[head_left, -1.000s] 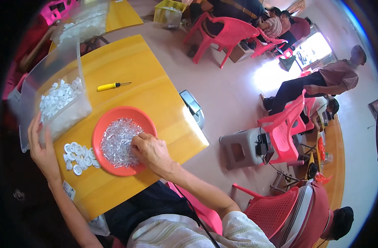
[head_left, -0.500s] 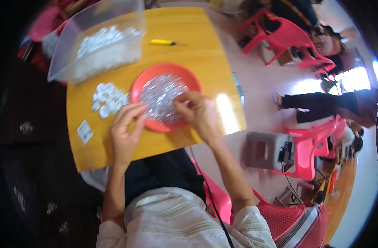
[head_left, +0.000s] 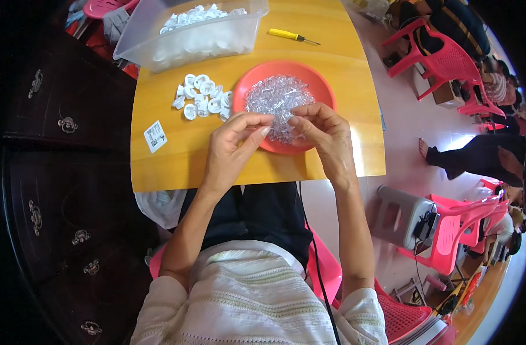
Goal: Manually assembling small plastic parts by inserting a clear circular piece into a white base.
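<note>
A round orange-red plastic plate [head_left: 326, 95] holds a heap of small clear plastic pieces [head_left: 277, 92]. Over its near side, my left hand [head_left: 233, 150] and my right hand [head_left: 332, 141] face each other, fingertips a short gap apart. Both have thumb and forefinger pinched together. Whatever sits between the fingertips is too small to make out against the clear heap. Left of the plate lies a loose group of small round white plastic parts [head_left: 202, 95]. Beyond them, a translucent bin [head_left: 188, 52] contains many more white parts.
On the yellow table [head_left: 188, 172], a yellow-handled screwdriver [head_left: 286, 34] lies behind the plate, and a white printed card [head_left: 155, 137] at the left. Dark drawers [head_left: 73, 190] stand left. Pink chairs [head_left: 447, 236], a grey stool [head_left: 398, 215] and other people are to the right.
My right hand has drawn back from the heap toward my left hand, and their fingertips are closer together. The whole view has shifted, so the table appears farther right and higher.
</note>
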A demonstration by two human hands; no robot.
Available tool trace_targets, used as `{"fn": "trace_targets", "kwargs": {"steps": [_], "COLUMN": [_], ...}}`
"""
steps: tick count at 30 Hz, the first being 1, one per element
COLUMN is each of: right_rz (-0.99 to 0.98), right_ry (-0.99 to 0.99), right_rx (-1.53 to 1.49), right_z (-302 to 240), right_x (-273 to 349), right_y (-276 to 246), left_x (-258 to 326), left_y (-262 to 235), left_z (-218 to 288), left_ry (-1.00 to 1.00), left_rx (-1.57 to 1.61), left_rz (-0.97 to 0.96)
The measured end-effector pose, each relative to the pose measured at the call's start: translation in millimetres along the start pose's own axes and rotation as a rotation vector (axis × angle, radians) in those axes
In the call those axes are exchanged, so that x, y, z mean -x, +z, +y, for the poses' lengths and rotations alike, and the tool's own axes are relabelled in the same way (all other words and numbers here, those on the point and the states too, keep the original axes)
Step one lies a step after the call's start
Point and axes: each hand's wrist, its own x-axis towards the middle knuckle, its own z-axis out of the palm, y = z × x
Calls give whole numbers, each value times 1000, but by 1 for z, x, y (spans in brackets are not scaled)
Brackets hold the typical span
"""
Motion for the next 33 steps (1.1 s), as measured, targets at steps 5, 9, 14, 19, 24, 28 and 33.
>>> {"fn": "trace_targets", "kwargs": {"steps": [5, 9, 14, 19, 24, 28, 33], "right_rz": [-157, -276, -310, -341, -290, -225, -208], "right_ry": [71, 127, 164, 200, 212, 238, 244], "right_rx": [-141, -191, -161, -141, -195, -232, -247], "right_z": [-4, -2, 7, 10, 16, 20, 25], "right_x": [19, 31, 37, 37, 40, 41, 40], "right_y": [10, 20, 31, 36, 45, 48, 56], "left_x": [13, 31, 51, 54, 53, 50, 49], "left_y": [-2, -14, -24, -26, -23, -24, -26], "left_z": [7, 9, 5, 1, 0, -1, 0], "left_ry": [-236, -296, -318, -299, -224, -250, -252], "left_rx": [242, 320, 347, 379, 328, 374, 373], "left_rz": [-43, -51, -33, 25, 113, 162, 198]}}
